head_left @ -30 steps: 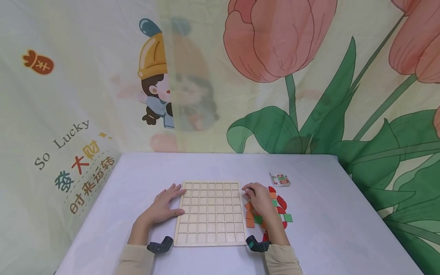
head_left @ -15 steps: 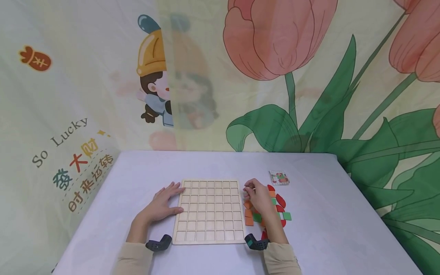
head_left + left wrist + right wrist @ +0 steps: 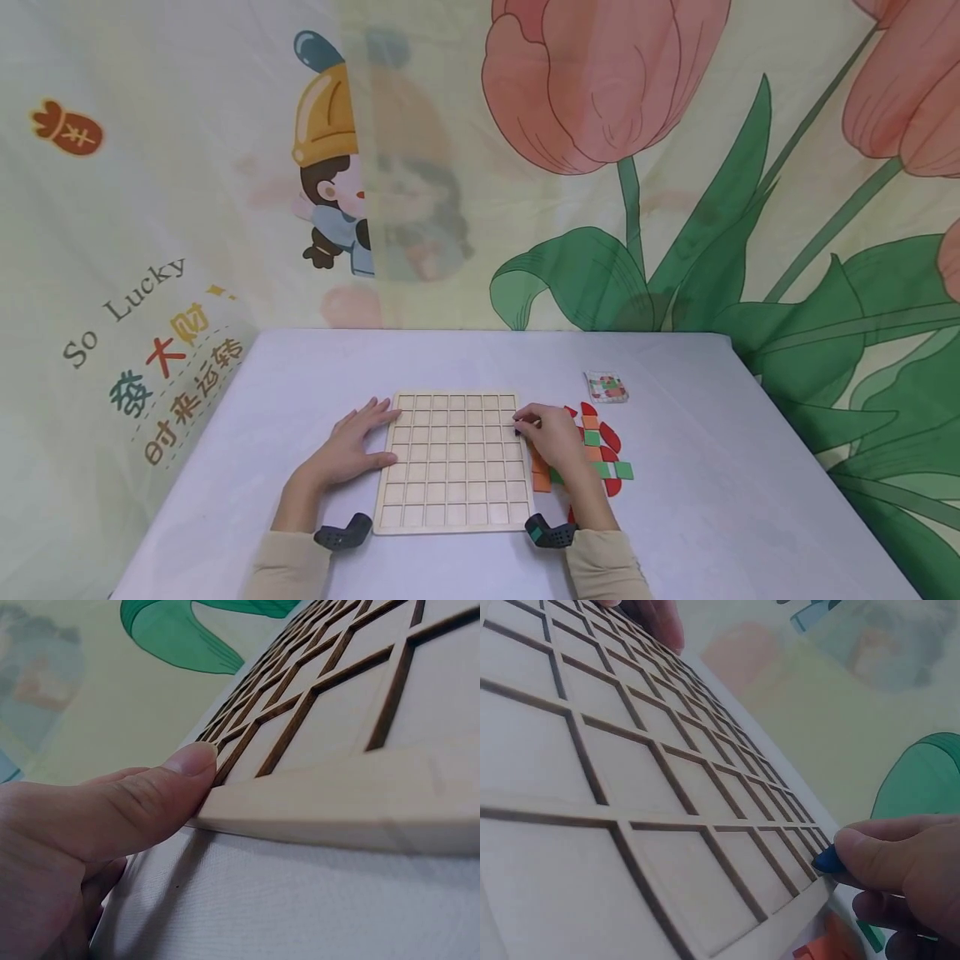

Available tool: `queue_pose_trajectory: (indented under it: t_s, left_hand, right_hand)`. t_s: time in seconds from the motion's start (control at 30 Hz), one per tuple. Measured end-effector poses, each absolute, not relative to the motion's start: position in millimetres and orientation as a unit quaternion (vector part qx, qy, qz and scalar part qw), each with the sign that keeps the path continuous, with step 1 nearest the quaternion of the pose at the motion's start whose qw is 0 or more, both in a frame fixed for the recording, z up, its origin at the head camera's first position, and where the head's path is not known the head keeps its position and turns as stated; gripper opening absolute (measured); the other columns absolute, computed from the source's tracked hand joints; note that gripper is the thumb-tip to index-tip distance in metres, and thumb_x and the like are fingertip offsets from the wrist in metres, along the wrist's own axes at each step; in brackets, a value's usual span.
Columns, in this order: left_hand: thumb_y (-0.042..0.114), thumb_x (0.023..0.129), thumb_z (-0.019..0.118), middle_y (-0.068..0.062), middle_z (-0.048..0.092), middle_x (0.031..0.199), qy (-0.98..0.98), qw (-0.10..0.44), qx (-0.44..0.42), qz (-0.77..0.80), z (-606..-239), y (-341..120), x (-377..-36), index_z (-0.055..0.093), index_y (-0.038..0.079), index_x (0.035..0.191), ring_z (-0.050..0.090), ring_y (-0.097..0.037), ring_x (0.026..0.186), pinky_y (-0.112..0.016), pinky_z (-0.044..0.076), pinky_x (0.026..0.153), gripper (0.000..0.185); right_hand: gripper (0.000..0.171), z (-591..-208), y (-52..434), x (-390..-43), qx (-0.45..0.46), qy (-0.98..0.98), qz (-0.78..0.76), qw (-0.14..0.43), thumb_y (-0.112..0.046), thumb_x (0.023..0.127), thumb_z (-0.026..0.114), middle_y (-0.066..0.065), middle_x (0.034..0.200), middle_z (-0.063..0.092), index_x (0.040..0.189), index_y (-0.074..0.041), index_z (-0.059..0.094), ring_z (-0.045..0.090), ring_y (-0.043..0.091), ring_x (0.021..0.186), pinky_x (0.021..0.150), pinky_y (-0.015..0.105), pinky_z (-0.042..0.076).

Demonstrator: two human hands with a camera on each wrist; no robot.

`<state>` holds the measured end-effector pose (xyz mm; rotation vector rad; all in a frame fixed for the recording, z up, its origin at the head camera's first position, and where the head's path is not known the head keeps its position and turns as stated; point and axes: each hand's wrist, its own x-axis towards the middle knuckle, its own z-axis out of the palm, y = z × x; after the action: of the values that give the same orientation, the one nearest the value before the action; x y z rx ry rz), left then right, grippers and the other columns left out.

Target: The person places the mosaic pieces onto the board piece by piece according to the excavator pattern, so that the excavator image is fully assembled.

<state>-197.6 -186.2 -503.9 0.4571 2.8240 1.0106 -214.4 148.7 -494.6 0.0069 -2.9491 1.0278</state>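
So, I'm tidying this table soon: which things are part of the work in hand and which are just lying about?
In hand:
grid board, left hand steadying its left edge
blue piece, pinched by the right hand at the board's right edge
loose tiles, right of the board

Lying about:
small card, farther back

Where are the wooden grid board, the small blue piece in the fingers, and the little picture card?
wooden grid board (image 3: 453,462), head view, middle of its grid.
blue piece (image 3: 826,859), right wrist view, its visible tip.
picture card (image 3: 606,387), head view, its centre.
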Motion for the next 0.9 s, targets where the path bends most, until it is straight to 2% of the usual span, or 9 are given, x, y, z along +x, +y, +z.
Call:
queue_pose_trajectory:
  t_s: [0.1, 0.37, 0.6, 0.9]
  left_hand:
    - [0.041, 0.076, 0.075, -0.012, 0.029, 0.155, 0.931, 0.053, 0.151, 0.329, -504.7, -186.6, -197.5, 0.045, 0.015, 0.142, 0.016, -0.033, 0.146, -0.053, 0.008, 0.118, 0.076]
    - [0.041, 0.076, 0.075, -0.012, 0.029, 0.155, 0.929, 0.051, 0.153, 0.333, -505.3, -186.6, -197.9, 0.045, 0.015, 0.141, 0.016, -0.033, 0.146, -0.053, 0.008, 0.118, 0.077]
    - [0.039, 0.076, 0.076, -0.012, 0.03, 0.155, 0.929, 0.053, 0.152, 0.333, -506.0, -185.3, -197.8, 0.046, 0.014, 0.141, 0.016, -0.034, 0.146, -0.053, 0.008, 0.118, 0.076]
    - [0.038, 0.076, 0.075, -0.011, 0.029, 0.156, 0.929, 0.058, 0.149, 0.334, -503.6, -186.1, -197.4, 0.046, 0.016, 0.141, 0.015, -0.034, 0.147, -0.054, 0.007, 0.118, 0.075]
  right_hand:
    - [0.012, -495.3, 144.9, -213.2, 0.003, -0.948, 0.317, 0.009, -0.026, 0.085, 0.072, -0.007, 0.087, 0.068, 0.097, -0.024, 0.072, 0.057, 0.011, 0.077, 0.067, 0.019, 0.052]
    - [0.011, -494.6, 142.4, -210.6, 0.025, -0.954, 0.299, 0.017, -0.024, 0.08, 0.077, -0.002, 0.083, 0.058, 0.089, -0.017, 0.075, 0.054, 0.01, 0.07, 0.056, 0.015, 0.047]
    - [0.016, -494.7, 147.7, -210.8, 0.036, -0.957, 0.288, 0.001, -0.024, 0.08, 0.076, -0.004, 0.085, 0.061, 0.094, -0.017, 0.076, 0.055, 0.009, 0.074, 0.063, 0.018, 0.05]
    - [0.019, -494.9, 149.8, -214.4, 0.038, -0.962, 0.27, -0.02, -0.026, 0.08, 0.075, -0.008, 0.086, 0.06, 0.099, -0.021, 0.077, 0.052, 0.009, 0.075, 0.059, 0.019, 0.045]
